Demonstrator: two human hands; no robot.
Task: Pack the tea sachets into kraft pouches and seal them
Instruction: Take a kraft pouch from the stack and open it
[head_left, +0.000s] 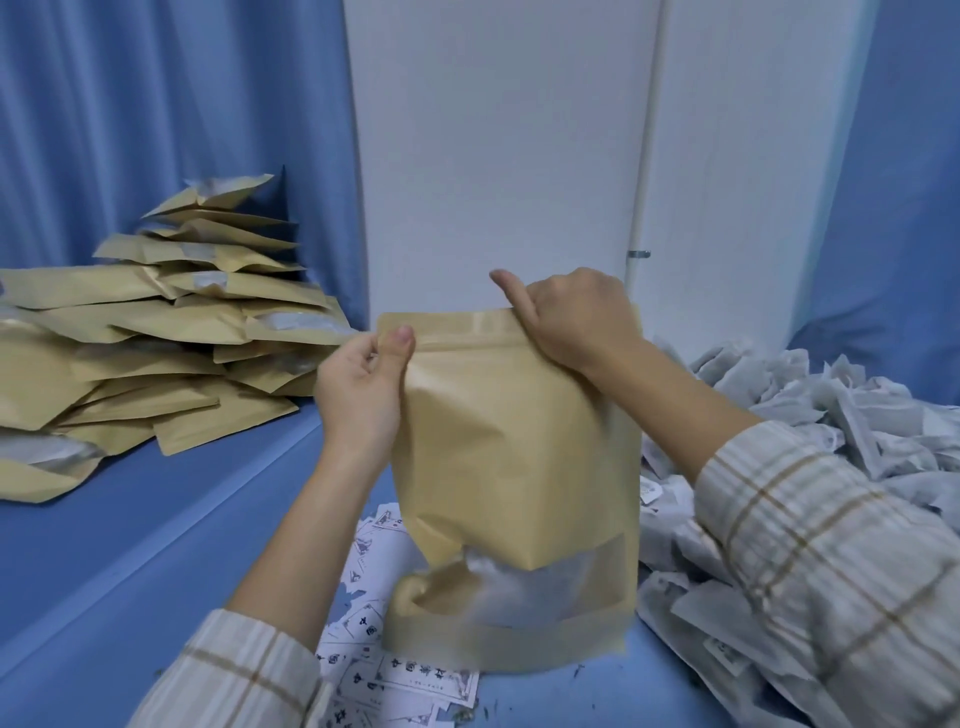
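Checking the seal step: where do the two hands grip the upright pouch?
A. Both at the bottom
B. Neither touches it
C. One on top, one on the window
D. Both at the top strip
D: left hand and right hand both pinch the top strip of the pouch.

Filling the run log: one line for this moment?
step: sealing | kraft pouch: upright | left hand: pinches top strip | right hand: pinches top strip

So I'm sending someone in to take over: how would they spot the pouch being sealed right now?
On the blue table, between the pile of flat kraft pouches at the left and the heap of white tea sachets at the right, one pouch stands upright in the middle. Unlike the piled ones, it bulges, and the left hand and right hand pinch its top strip.
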